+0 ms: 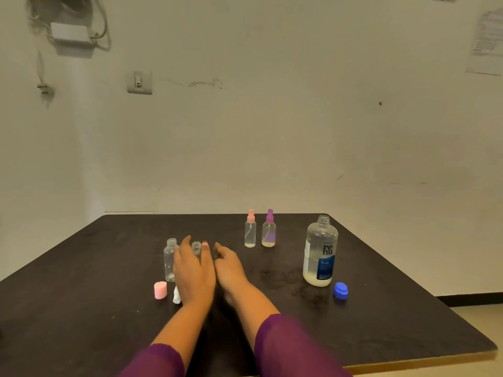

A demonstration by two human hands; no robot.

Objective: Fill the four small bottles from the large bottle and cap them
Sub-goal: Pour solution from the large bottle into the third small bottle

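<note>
Room: pale wall behind a dark table [109, 268]; a switch [139, 82] and a paper sheet [487, 42] are on the wall.
Large bottle [320, 251]: upright at the right side of the table, neck open, pale liquid in the lower part.
Blue cap [340, 290]: on the table just beside the large bottle, at its near right.
Pink sprayer [250, 229] and purple sprayer [269, 229]: side by side at the far middle, both with tops on, a little liquid at the bottom of each.
Open bottle [170, 259]: clear, no cap, upright just left of the left hand.
Small bottle [196, 247]: only its open neck shows, between two fingers of the left hand.
Pink cap [160, 290] and white piece [177, 295]: on the table near the left wrist.
Left hand [194, 270]: back to the camera, fingers stretched forward on both sides of the small bottle; one cannot tell if it grips it.
Right hand [228, 265]: close beside the left hand, fingers loosely bent, nothing in it.
Sleeves: purple, on both forearms.
</note>
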